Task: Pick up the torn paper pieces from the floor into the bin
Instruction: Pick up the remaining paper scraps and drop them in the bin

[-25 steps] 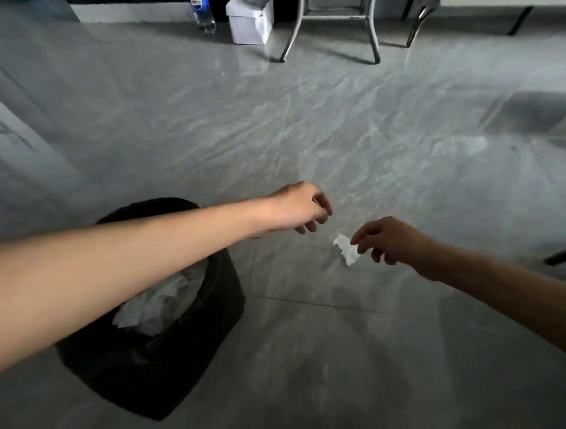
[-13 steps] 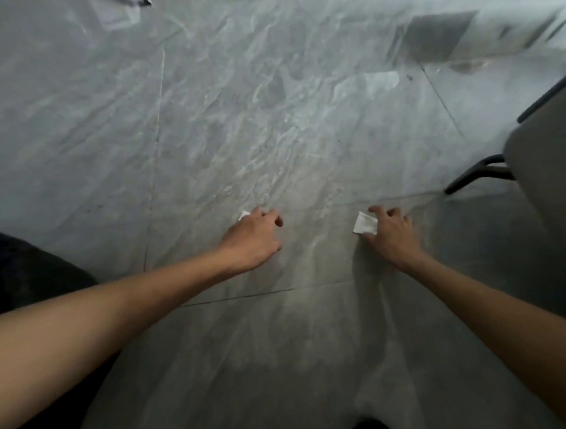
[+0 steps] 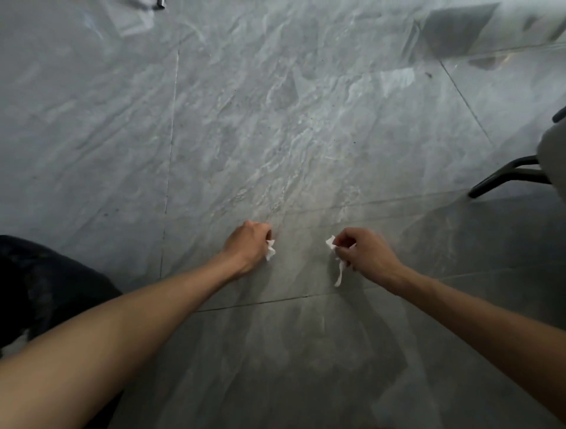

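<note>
Both my hands hover low over the grey marble floor. My left hand [image 3: 247, 247] is closed around a small white torn paper piece [image 3: 270, 250] that pokes out beside its fingers. My right hand [image 3: 364, 255] pinches other white paper pieces [image 3: 337, 266]; one corner sticks up past the fingers and a thin strip hangs down below. The black bin [image 3: 46, 287] sits at the left edge, partly behind my left forearm, with a bit of white paper visible inside it at the lower left.
A chair with a grey seat [image 3: 552, 156] and a black metal leg [image 3: 502, 176] stands at the right edge. Grey floor tiles with thin joints stretch ahead. A dark object [image 3: 160, 3] lies at the top edge.
Both hands have closed on paper pieces and lifted them off the floor, drawing slightly back toward me. The view has stayed low over the floor.
</note>
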Demonstrator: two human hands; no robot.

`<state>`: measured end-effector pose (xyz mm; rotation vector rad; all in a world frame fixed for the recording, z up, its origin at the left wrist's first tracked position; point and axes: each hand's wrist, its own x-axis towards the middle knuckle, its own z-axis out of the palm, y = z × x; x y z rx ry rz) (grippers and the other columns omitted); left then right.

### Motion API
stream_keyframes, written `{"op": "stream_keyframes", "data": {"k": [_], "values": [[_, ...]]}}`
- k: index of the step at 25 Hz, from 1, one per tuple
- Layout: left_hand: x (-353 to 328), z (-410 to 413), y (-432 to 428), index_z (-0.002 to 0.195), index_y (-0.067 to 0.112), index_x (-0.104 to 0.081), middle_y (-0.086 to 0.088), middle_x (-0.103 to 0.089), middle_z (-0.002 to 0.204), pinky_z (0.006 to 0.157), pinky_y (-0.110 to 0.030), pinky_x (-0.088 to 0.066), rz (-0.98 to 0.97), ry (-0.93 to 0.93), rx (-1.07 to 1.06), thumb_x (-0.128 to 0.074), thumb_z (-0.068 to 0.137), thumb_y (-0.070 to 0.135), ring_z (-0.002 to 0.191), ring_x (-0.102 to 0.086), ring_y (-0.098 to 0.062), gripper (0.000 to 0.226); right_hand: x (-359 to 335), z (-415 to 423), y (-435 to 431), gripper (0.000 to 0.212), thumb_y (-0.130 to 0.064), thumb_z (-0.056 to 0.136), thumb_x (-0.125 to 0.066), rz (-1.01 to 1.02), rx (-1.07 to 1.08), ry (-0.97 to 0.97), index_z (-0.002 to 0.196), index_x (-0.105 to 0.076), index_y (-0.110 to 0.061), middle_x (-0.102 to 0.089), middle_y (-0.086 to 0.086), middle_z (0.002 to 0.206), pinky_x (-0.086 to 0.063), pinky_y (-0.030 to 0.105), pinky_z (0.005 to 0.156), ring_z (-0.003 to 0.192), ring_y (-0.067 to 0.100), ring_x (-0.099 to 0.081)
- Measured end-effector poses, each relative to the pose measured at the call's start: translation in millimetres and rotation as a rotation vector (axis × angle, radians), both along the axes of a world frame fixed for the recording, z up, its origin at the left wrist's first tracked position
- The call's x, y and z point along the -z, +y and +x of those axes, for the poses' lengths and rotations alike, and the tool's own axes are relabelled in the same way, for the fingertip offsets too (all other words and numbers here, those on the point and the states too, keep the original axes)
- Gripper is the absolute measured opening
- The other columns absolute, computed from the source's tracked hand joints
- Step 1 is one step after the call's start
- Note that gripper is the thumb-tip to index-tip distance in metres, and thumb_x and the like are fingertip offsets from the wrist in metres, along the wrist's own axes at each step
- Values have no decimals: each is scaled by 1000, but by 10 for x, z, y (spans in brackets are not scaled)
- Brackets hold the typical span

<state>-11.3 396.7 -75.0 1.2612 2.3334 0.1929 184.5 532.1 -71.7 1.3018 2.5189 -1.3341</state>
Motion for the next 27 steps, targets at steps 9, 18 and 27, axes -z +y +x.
{"op": "stream_keyframes", "data": {"k": [9, 18, 27], "values": [[-2028, -640, -775, 81, 20, -71, 6, -65, 68, 57, -7, -36, 331, 98, 72, -64, 74, 10, 64, -56, -2, 14, -719, -1057, -965, 13, -2, 79, -64, -236, -228, 107, 75, -69, -14, -68, 1, 64, -59, 35, 68, 53, 10, -65], [-2246, -986, -2811, 82, 20, -71, 4, -71, 75, 65, -16, -39, 159, 162, -250, -63, 78, 13, 70, -59, -2, 11, -2257, -2198, -2077, 15, -3, 77, -63, -92, -426, 433, 73, -69, -15, -67, 2, 65, -58, 28, 64, 57, 13, -67], [-1848, -1177, -3553, 87, 33, -64, -4, -71, 101, 79, -33, -52, -69, 57, -472, -53, 77, 18, 91, -66, -22, 21, -1942, -2530, -3198, 22, -9, 80, -63, 157, -863, 188, 101, -71, -12, -71, 7, 100, -40, 15, 71, 95, 19, -64]]}}
